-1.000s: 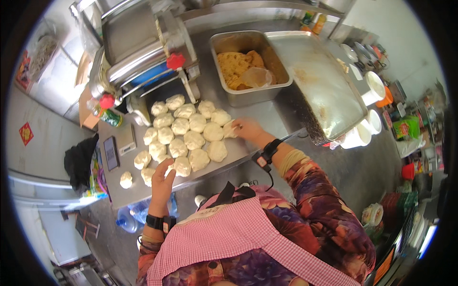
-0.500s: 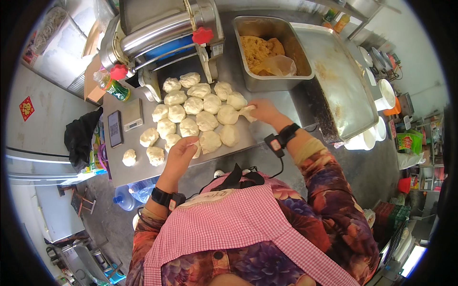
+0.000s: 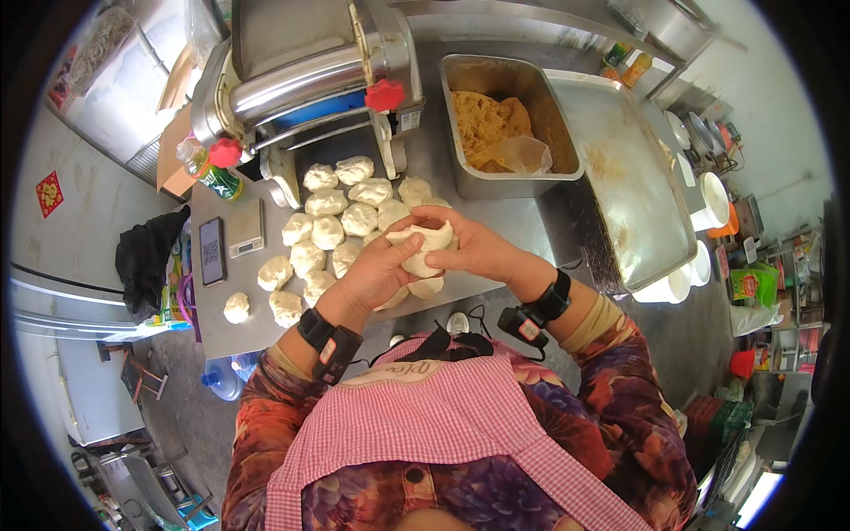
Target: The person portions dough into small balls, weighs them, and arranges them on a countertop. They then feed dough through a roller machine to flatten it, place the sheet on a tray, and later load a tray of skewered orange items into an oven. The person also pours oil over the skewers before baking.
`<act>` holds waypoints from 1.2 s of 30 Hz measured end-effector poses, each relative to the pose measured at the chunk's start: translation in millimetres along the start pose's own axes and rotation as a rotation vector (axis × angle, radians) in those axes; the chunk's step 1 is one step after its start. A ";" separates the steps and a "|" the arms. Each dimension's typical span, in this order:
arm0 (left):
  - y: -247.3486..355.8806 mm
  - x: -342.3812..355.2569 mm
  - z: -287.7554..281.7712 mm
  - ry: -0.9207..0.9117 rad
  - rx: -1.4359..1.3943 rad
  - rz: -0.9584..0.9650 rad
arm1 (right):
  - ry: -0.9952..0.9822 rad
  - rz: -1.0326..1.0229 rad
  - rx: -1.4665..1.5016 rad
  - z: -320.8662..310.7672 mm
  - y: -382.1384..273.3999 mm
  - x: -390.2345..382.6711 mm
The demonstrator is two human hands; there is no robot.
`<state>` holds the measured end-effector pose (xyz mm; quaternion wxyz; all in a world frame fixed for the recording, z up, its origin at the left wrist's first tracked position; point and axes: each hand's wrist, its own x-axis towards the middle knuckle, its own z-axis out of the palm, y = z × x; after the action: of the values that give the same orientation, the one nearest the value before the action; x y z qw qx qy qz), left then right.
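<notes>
My left hand [image 3: 381, 265] and my right hand [image 3: 469, 248] are closed round one piece of pale dough [image 3: 421, 246], which is curled up at its top edge, with my thumbs on its near side. They hold it over rows of dough lumps [image 3: 327, 232] lying on the steel worktop [image 3: 496, 230]; the lumps behind my hands are partly hidden. A single smaller lump [image 3: 236, 308] lies apart at the front left. Behind my hands stands a deep steel container [image 3: 540, 181] of yellow-brown crumbly filling [image 3: 485, 119] with a clear bag in it.
A steel roller machine [image 3: 301, 88] stands at the back left, beside a bottle [image 3: 221, 181]. A phone [image 3: 212, 250] and a scale [image 3: 245, 230] lie at the left end. A large metal tray [image 3: 629, 186] and white tubs [image 3: 713, 199] are at the right. Water jugs [image 3: 221, 376] are on the floor.
Both hands have come together at the middle, lifting a piece of dough between them. The right hand moved inward from the right of the rows; the left moved up and right.
</notes>
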<state>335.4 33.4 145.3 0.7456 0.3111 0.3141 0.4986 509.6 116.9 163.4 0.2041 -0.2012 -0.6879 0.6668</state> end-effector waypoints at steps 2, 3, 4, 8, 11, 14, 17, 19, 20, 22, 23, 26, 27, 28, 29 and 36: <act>1.7 7.4 12.1 0.038 -0.020 0.030 | -0.020 0.026 -0.285 -8.9 -9.6 3.8; 2.9 11.7 17.3 0.068 -0.048 0.040 | -0.013 -0.040 -0.449 -14.9 -14.4 7.0; 6.5 17.9 20.3 -0.005 -0.142 0.090 | -0.003 -0.123 -0.608 -21.1 -19.3 10.9; 19.6 40.9 23.9 0.203 -0.148 0.058 | -0.138 -0.140 -0.640 -45.4 -39.9 19.7; 21.5 46.0 19.3 0.282 0.032 0.082 | -0.286 0.087 -0.279 -76.3 -58.5 35.9; 15.1 39.9 11.7 0.446 0.032 0.108 | -0.080 0.160 0.250 -127.8 -78.4 71.5; 6.1 26.6 3.9 0.448 -0.062 0.166 | 0.138 0.174 0.601 -172.3 -85.1 129.4; -1.6 10.7 1.6 0.327 -0.236 0.214 | 0.208 0.255 0.682 -189.5 -77.4 170.3; -5.8 2.3 1.1 0.359 -0.295 0.211 | 0.225 0.302 0.698 -193.9 -70.2 188.8; -14.8 -13.2 0.5 0.408 -0.374 0.204 | 0.280 0.411 0.725 -196.1 -52.9 222.1; -18.7 -21.0 0.4 0.515 -0.333 0.193 | 0.254 0.429 0.708 -195.3 -43.5 235.3; -28.5 -46.1 2.9 0.626 -0.254 0.257 | 0.260 0.494 0.656 -187.2 -17.9 268.0; -30.8 -54.5 4.4 0.669 -0.238 0.266 | 0.268 0.499 0.636 -183.8 -11.1 275.8; -32.9 -61.9 5.7 0.736 -0.226 0.264 | 0.274 0.508 0.621 -179.7 -5.3 282.5; -34.4 -68.0 6.6 0.729 -0.222 0.288 | 0.248 0.489 0.626 -176.2 -1.0 288.0; -38.1 -95.0 13.0 0.675 -0.387 0.437 | 0.109 0.416 0.568 -175.9 18.5 308.6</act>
<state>337.4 -69.6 138.7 0.5229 0.0449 0.3676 0.7677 348.4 433.8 153.6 0.1481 -0.3076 -0.4074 0.8470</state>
